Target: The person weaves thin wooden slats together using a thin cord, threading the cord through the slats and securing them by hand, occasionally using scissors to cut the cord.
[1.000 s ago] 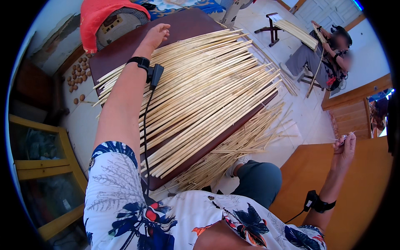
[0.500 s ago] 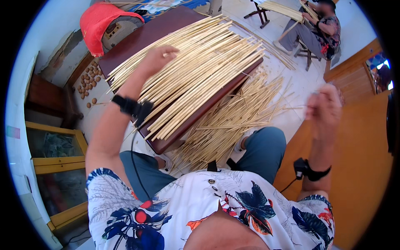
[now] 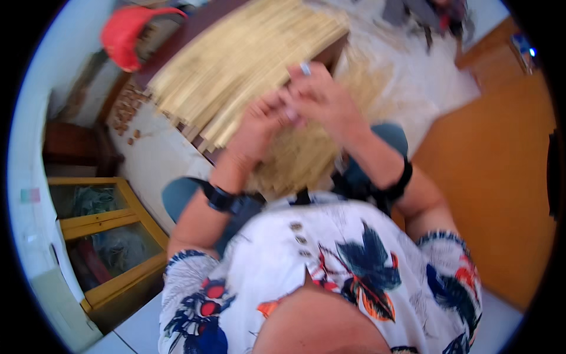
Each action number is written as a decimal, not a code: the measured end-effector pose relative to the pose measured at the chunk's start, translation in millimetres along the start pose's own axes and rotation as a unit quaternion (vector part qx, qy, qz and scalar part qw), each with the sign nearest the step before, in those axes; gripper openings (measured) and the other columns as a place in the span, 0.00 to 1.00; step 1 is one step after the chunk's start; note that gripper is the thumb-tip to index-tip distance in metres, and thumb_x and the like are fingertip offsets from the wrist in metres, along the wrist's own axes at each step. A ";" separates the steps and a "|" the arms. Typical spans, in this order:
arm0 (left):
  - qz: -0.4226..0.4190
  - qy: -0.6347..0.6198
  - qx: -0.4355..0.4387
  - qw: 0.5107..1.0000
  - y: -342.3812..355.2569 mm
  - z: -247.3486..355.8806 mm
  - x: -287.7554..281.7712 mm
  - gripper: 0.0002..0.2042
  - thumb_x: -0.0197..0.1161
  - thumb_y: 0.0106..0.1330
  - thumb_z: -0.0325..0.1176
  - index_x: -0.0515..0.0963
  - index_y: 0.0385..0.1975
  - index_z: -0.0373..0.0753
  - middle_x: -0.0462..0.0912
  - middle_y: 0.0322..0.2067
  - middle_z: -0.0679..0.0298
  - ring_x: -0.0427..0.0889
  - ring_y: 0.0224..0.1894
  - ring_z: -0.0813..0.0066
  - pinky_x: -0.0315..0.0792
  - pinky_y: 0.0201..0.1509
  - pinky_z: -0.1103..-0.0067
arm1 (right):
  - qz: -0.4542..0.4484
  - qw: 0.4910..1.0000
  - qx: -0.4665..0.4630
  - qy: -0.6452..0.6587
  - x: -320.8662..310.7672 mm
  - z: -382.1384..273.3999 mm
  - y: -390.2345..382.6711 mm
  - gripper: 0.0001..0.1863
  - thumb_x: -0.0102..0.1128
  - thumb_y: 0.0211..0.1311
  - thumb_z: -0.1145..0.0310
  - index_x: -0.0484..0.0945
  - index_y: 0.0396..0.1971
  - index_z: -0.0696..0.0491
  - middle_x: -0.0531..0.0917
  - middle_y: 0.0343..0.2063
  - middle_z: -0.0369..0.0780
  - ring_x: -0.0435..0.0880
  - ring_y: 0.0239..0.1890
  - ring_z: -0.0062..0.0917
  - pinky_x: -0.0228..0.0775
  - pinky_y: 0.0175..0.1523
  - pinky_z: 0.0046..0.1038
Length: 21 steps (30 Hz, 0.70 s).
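Note:
My left hand [image 3: 256, 127] and my right hand [image 3: 327, 103] meet in front of me, over the near edge of a row of pale thin sticks [image 3: 242, 56]. The fingers of both are bent and pressed together, fingertips touching or almost so. Motion blur hides whatever small thing is between them. A whitish band [image 3: 305, 68] shows on a right finger. Side by side, the sticks lie across a dark reddish-brown table [image 3: 200, 20]. Below my hands, a loose heap of similar sticks [image 3: 300, 162] lies on the floor between my knees.
A red cloth [image 3: 121, 38] hangs over something at the far left, with several round brown things [image 3: 125, 112] on the floor nearby. A yellow-framed glass cabinet [image 3: 112, 221] stands left, an orange-brown wooden panel [image 3: 477, 194] right. Another person [image 3: 407, 12] is partly visible at the far right.
My left hand has come back from over the sticks, and my right hand has swung in from the far right; they now meet in the middle. The view has shifted and blurred.

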<state>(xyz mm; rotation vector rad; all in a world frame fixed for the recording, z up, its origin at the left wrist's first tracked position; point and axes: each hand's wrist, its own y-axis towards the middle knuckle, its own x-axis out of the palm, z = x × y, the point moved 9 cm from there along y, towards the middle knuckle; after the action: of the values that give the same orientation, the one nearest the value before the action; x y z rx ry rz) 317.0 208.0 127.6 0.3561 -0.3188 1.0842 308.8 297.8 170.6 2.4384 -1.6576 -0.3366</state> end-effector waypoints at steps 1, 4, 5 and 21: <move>0.007 0.012 -0.010 1.000 -1.4 10.6 4.8 0.05 0.53 0.61 0.28 0.74 0.34 0.36 0.76 0.29 0.66 0.74 0.32 0.81 0.68 0.37 0.86 | 0.008 0.998 -0.049 -0.050 -1.3 -15.2 2.0 0.07 0.58 0.52 0.73 0.75 0.27 0.61 0.66 0.44 0.42 0.73 0.38 0.22 0.67 0.41 0.23; 0.021 0.006 -0.024 0.999 -10.9 4.2 7.8 0.04 0.56 0.60 0.28 0.74 0.31 0.36 0.76 0.25 0.68 0.73 0.27 0.82 0.68 0.32 0.86 | 0.025 0.991 0.040 0.123 1.0 -4.4 -14.0 0.03 0.56 0.53 0.75 0.74 0.27 0.58 0.67 0.44 0.40 0.70 0.42 0.20 0.63 0.47 0.22; 0.024 0.017 -0.005 1.000 -12.6 9.2 6.9 0.04 0.56 0.60 0.28 0.74 0.31 0.36 0.76 0.25 0.68 0.73 0.27 0.82 0.68 0.32 0.86 | 0.022 0.994 0.049 0.100 0.3 3.4 -15.1 0.02 0.56 0.53 0.76 0.73 0.26 0.57 0.67 0.45 0.40 0.69 0.44 0.21 0.61 0.50 0.23; 0.083 0.292 0.066 0.951 -40.1 24.0 0.1 0.05 0.57 0.58 0.30 0.74 0.27 0.34 0.77 0.26 0.65 0.71 0.30 0.82 0.67 0.36 0.83 | -0.002 0.981 0.058 0.185 21.5 27.7 -26.0 0.03 0.52 0.54 0.79 0.72 0.28 0.56 0.75 0.35 0.38 0.72 0.39 0.20 0.63 0.47 0.20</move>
<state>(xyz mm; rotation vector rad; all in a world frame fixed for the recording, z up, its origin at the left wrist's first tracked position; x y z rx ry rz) 351.2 180.8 144.2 0.1135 0.2577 1.3252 331.9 286.9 135.2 2.3984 -1.5437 0.2106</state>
